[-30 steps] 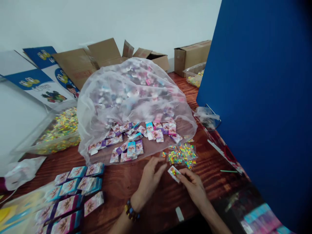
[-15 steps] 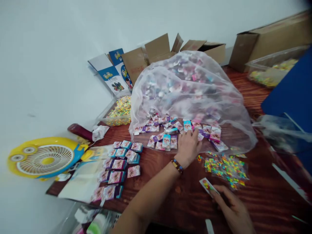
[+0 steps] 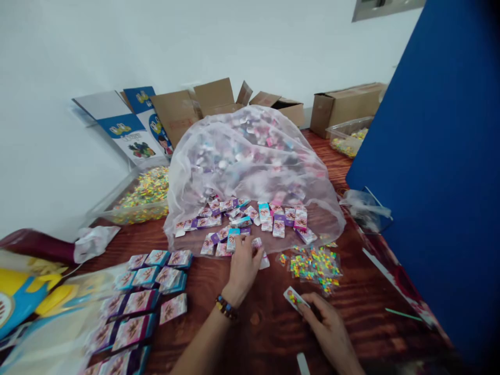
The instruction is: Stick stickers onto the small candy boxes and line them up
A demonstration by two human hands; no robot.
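My left hand (image 3: pixel 242 271), with a beaded bracelet on its wrist, is down among loose printed packets (image 3: pixel 238 232) at the mouth of a large clear plastic bag (image 3: pixel 250 161). Its thumb lies against a white-and-pink packet (image 3: pixel 259 254), and I cannot tell whether that packet is gripped. My right hand (image 3: pixel 330 328) holds a small white packet (image 3: pixel 295 299) showing coloured pieces, close to a clear bag of bright coloured pieces (image 3: pixel 314 268). Neat rows of packets (image 3: pixel 144 291) lie to the left of my hands.
A wooden table (image 3: pixel 250 333) carries everything. A clear tray of coloured pieces (image 3: pixel 142 195) stands left of the bag, with open cardboard boxes (image 3: pixel 207 104) behind. A tall blue board (image 3: pixel 429 156) rises at right, and a crumpled plastic bag (image 3: pixel 365 208) lies against it.
My left hand has moved away from the small packet and forward to the loose packets. My right hand has moved back and right with that packet. The head view has swung.
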